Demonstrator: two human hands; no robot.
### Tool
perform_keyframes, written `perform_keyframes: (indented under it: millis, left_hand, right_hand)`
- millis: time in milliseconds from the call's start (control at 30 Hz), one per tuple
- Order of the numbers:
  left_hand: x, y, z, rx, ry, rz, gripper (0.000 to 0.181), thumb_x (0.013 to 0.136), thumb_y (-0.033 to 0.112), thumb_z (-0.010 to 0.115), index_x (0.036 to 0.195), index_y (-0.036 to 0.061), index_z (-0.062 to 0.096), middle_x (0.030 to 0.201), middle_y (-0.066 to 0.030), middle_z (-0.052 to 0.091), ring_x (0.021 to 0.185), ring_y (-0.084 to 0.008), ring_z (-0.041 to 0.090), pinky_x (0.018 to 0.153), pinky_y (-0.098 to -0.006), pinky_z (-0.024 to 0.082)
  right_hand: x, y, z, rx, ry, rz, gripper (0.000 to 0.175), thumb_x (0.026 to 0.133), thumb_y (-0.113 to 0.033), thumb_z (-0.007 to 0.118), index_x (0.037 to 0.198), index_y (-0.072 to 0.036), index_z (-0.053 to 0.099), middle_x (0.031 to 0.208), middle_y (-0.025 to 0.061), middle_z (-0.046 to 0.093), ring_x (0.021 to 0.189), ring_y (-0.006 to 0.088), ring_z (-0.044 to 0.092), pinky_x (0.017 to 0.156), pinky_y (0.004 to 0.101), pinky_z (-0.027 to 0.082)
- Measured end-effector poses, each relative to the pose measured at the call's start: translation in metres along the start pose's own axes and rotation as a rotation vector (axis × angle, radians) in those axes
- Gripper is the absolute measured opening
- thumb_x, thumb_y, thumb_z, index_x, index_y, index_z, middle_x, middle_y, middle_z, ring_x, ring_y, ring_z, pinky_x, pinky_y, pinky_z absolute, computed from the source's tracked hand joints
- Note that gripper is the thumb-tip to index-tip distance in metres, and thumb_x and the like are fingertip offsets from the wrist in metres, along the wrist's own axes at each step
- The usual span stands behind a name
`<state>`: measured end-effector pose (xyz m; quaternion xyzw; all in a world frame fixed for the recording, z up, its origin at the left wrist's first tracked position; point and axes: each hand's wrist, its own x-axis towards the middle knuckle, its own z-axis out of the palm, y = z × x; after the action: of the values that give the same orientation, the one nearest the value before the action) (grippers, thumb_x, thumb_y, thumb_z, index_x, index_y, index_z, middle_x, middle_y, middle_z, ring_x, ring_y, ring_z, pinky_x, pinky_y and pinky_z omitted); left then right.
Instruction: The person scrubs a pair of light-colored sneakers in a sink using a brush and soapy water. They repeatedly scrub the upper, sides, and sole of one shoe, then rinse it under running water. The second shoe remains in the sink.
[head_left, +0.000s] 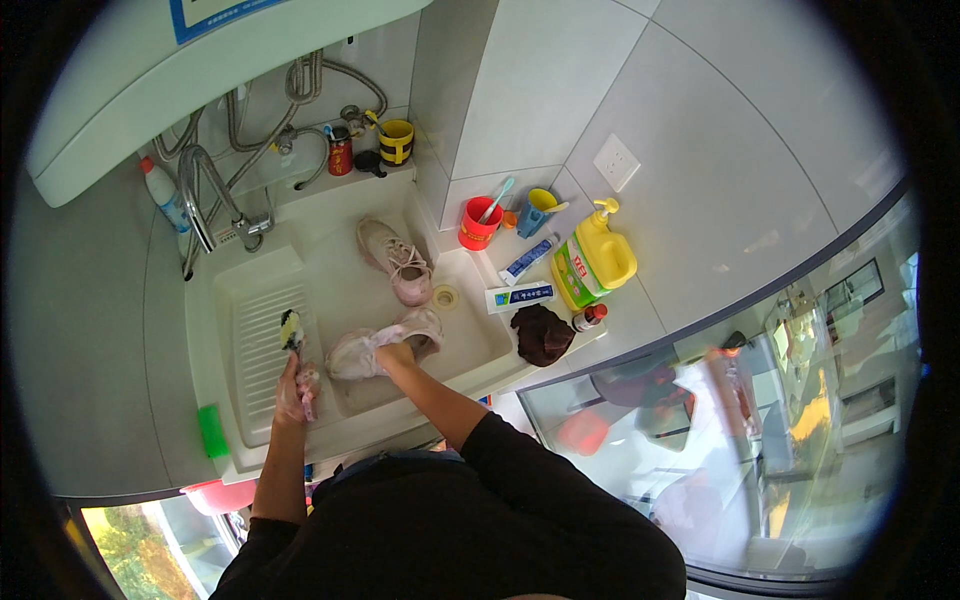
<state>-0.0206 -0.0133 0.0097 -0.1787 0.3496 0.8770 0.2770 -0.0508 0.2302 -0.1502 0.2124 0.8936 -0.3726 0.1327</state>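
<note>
My left hand (289, 394) is closed around the pink handle of a scrub brush (291, 330), over the ribbed washboard side of a white laundry sink (330, 431). Foam clings to the hand and handle, and the bristle head points away from me. A foam-covered sneaker (356, 352) lies in the basin. My right hand (394, 356) grips it at the shoe opening, its fingers mostly hidden. Beyond it rests a second pinkish lace-up sneaker (397, 259), untouched, beside the round drain (445, 298).
A chrome faucet (225, 202) rises at the back left. Along the right ledge stand a red cup (480, 225), toothpaste tubes (520, 297), a yellow detergent jug (596, 259) and a dark cloth (541, 335). A green block (213, 431) sits on the left rim.
</note>
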Motion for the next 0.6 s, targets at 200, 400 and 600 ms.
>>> perform_keyframes:
  millis: [200, 400, 600]
  left_hand:
    - [0.0, -0.002, -0.003, 0.004, -0.012, 0.019, 0.031, 0.104, 0.041, 0.053, 0.126, 0.02, 0.058, 0.063, 0.004, 0.038, 0.043, -0.0079, 0.031, 0.033, -0.0232, 0.03]
    - [-0.002, -0.001, 0.004, 0.022, 0.006, 0.009, 0.031, 0.103, 0.041, 0.053, 0.128, 0.0226, 0.057, 0.063, 0.0046, 0.035, 0.042, -0.0076, 0.028, 0.033, -0.0225, 0.029]
    - [0.001, 0.0, -0.004, 0.076, 0.068, -0.013, 0.03, 0.102, 0.043, 0.054, 0.123, 0.0215, 0.059, 0.062, 0.0051, 0.038, 0.041, -0.0069, 0.03, 0.033, -0.0224, 0.027]
  right_hand:
    - [-0.018, -0.003, -0.015, -0.12, -0.023, -0.097, 0.045, 0.097, -0.035, 0.043, 0.117, -0.004, 0.069, 0.12, 0.0199, 0.068, 0.112, 0.0355, 0.065, 0.095, 0.0414, 0.05]
    - [0.001, 0.014, 0.001, -0.229, 0.062, -0.184, 0.049, 0.099, -0.039, 0.042, 0.122, -0.003, 0.066, 0.117, 0.0199, 0.069, 0.106, 0.035, 0.067, 0.089, 0.0439, 0.052]
    - [0.004, 0.012, 0.008, -0.124, 0.095, -0.112, 0.047, 0.097, -0.036, 0.044, 0.118, -0.002, 0.068, 0.119, 0.0224, 0.068, 0.107, 0.0378, 0.067, 0.092, 0.0456, 0.051]
